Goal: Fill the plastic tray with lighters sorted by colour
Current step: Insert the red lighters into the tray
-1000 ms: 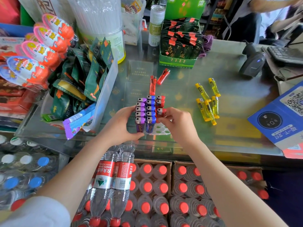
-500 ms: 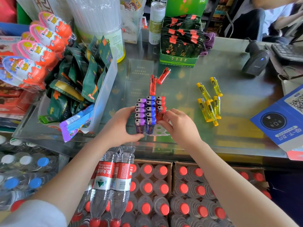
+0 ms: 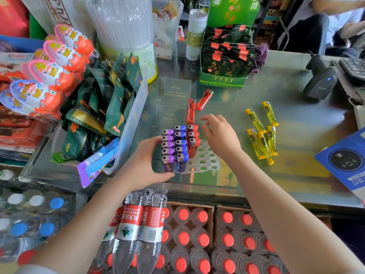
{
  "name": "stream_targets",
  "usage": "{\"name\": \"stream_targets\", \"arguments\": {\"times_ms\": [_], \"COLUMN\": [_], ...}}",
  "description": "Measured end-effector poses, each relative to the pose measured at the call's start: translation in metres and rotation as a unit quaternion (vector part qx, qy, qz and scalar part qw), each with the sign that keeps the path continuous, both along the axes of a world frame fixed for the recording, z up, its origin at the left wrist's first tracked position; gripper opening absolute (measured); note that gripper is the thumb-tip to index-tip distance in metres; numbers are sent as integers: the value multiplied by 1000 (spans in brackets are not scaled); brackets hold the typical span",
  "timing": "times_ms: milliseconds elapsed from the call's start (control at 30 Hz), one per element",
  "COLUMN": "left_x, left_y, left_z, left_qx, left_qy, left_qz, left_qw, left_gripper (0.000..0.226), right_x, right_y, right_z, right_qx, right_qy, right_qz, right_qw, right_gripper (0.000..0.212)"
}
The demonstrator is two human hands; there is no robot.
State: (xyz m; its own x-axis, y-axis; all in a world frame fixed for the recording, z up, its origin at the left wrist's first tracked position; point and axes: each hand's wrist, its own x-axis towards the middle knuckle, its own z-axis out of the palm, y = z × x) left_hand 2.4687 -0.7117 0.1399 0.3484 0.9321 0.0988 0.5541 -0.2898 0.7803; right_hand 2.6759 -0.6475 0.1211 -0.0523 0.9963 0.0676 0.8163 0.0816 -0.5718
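Observation:
A white plastic tray (image 3: 207, 161) with round holes lies on the glass counter. Standing in it are a row of purple lighters (image 3: 167, 147), a row of blue lighters (image 3: 180, 145) and three red lighters (image 3: 193, 140). My left hand (image 3: 146, 165) grips the tray's left side, thumb at its front. My right hand (image 3: 219, 133) hovers empty, fingers spread, just right of the red row. Two loose red lighters (image 3: 191, 113) lie beyond the tray. Several yellow lighters (image 3: 262, 133) lie to the right.
A clear bin of green snack packets (image 3: 110, 107) stands to the left, a green box of tea sachets (image 3: 225, 62) at the back. A barcode scanner (image 3: 322, 80) and a blue payment sign (image 3: 345, 163) are at the right. Bottled water (image 3: 142, 230) is below the counter.
My right hand has let go of a red lighter, now standing in the tray, and has lifted up and away toward the loose red lighters. My left hand stays on the tray.

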Motion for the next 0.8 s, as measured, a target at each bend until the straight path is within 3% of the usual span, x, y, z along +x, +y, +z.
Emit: {"name": "stream_targets", "arguments": {"times_ms": [167,300,567,667,800], "left_x": [-6,-7,-9,-10,-10], "left_y": [4,5,7,7,7], "left_z": [-12,-14,-19,-23,-24], "left_qx": [-24,-23,-27,-26,-16], "left_qy": [3,8,13,21,38], "left_qz": [4,2,4,4,3], "left_qw": [1000,1000,1000,999,999], "left_gripper": [76,71,65,68,76], "right_x": [-21,-26,-34,-33,-21], "right_y": [28,40,43,40,27], "right_z": [1,-1,-2,2,8], "right_qx": [15,34,38,42,46], "right_qy": [-64,-141,-191,-222,-154], "right_qz": [43,50,45,45,49], "right_qw": [997,988,980,973,986], "right_gripper": [35,34,24,34,40]}}
